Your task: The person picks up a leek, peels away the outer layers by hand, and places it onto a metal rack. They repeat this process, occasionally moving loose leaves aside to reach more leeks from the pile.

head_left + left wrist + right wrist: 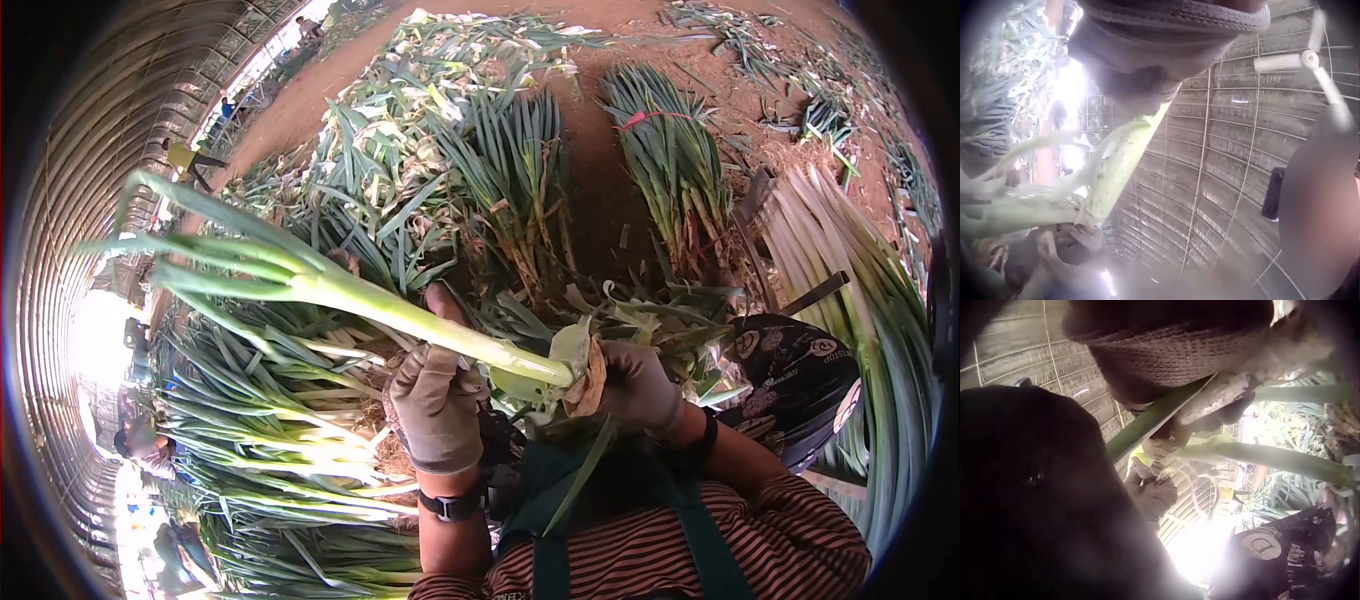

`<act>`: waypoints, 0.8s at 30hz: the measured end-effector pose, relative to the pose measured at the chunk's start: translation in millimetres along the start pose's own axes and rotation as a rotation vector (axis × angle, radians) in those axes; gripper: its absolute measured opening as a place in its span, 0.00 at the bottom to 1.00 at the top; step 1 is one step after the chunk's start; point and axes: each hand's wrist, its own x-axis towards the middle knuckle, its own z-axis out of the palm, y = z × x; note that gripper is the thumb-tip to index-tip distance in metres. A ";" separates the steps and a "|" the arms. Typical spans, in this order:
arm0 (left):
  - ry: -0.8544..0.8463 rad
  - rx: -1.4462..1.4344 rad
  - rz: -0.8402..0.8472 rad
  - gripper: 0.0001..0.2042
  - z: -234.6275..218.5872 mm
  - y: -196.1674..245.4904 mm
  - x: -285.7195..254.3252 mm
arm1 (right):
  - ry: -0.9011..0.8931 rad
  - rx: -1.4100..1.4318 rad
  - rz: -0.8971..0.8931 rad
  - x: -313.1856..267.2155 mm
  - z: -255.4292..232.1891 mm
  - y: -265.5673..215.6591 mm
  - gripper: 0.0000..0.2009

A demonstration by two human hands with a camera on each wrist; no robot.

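Note:
Across the middle of the head view lies a long green onion [430, 325], its green leaves toward the left and its pale end toward my body. My gloved left hand [435, 405] grips the stalk partway along. At the pale end my gloved right hand [640, 388] holds peeled-back outer leaves [588, 378], some pale green and some brown and dry. The left wrist view shows the bare pale stalk [1124, 165] running between both hands, with loose strips hanging off beside it. A green leaf strip [1157, 419] hangs below the right hand in the right wrist view.
Many green onions [300, 450] lie piled on the left. Upright bunches [510, 170] and a tied bundle [665, 160] stand ahead, near a heap of stripped leaves [400, 100]. Pale cleaned onions [850, 270] rest at the right, beside a metal bar [815, 293].

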 end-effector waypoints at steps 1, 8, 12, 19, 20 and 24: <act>0.006 -0.007 -0.028 0.05 0.3 2.5 -0.1 | -0.023 -0.025 -0.008 0.4 0.2 1.8 0.15; -0.058 0.249 -0.165 0.07 6.0 0.8 -9.2 | -0.147 0.523 0.290 -2.7 -0.6 1.9 0.16; -0.276 0.517 -0.380 0.04 -14.9 -22.8 -21.1 | -0.095 0.591 0.249 -1.7 -6.5 -9.8 0.16; -0.099 0.877 0.167 0.16 -61.7 -36.7 -11.9 | -0.119 0.510 0.231 0.5 -10.8 -12.0 0.17; -0.089 0.675 0.139 0.18 -45.7 -12.6 -11.3 | -0.105 0.450 0.192 -0.3 -7.9 -11.5 0.17; -0.170 0.396 0.203 0.18 -3.1 5.6 -10.3 | -0.049 0.266 0.023 1.3 10.3 -5.7 0.17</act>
